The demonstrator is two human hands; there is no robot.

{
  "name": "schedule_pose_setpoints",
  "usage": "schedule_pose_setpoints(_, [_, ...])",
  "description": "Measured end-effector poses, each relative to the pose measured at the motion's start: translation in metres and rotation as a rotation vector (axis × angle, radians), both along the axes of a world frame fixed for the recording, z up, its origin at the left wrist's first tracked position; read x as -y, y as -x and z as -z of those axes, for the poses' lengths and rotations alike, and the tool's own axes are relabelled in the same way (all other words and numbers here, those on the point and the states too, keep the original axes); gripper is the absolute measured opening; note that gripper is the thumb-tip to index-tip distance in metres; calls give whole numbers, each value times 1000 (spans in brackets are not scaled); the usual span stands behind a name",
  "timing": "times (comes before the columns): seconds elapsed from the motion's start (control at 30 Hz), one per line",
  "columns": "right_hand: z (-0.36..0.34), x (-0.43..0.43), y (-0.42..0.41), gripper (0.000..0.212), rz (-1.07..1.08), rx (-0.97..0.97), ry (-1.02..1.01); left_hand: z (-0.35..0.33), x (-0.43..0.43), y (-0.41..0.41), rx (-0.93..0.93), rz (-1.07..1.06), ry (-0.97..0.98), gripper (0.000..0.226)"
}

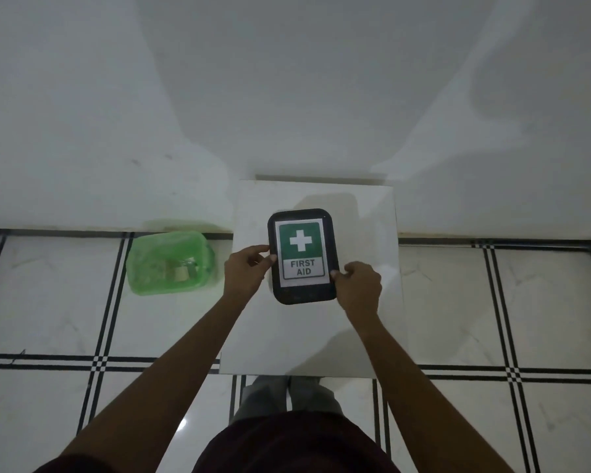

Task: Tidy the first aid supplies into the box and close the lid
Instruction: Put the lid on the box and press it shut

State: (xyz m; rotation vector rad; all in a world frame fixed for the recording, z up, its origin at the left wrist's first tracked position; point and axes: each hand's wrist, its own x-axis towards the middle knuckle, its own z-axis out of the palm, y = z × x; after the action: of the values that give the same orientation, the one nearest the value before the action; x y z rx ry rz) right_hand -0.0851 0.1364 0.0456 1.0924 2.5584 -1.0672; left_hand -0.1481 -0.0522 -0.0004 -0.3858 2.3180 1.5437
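We observe the left hand (244,269) and right hand (359,287) pinching opposite edges of the closed first aid box (302,256), between them on the bench (365,322)

Dim, cool-toned view with soft focus and wide-angle bending.

Light is weak and even, greyish-green. Broad, soft shadows spread across the wall (287,80) in overlapping patches, and a faint one falls on the surface (362,336) behind the box (302,256). A small glare spot shines on the floor (181,423) near the bottom. The label on the box reads sharply; the edges of the view are softer, and the tile lines curve toward the corners.
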Motion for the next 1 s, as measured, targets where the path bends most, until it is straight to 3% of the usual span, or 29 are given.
schedule_pose_setpoints(0.2, [4,2,6,24,-48,-25,54,-6,-8,7,-31,-87,36,24])
schedule_pose_setpoints(0.43, [8,0,-4,26,-41,-79,108,-3,6,-6,-44,29,80,31])
schedule_pose_setpoints(0.6, [16,3,-3,22,-25,-79,68,5,-4,-30,-38,-4,105,20])
schedule_pose_setpoints(0.8, [23,8,-4,20,-22,-97,91,5,-20,-36,-121,7,290,16])
schedule_pose_setpoints(0.93, [24,4,-2,22,-22,-55,132,3,-19,-29,-45,53,276,27])
schedule_pose_setpoints(1.0, [27,10,8,34,-22,-11,178,4,-22,-30,1,77,294,33])
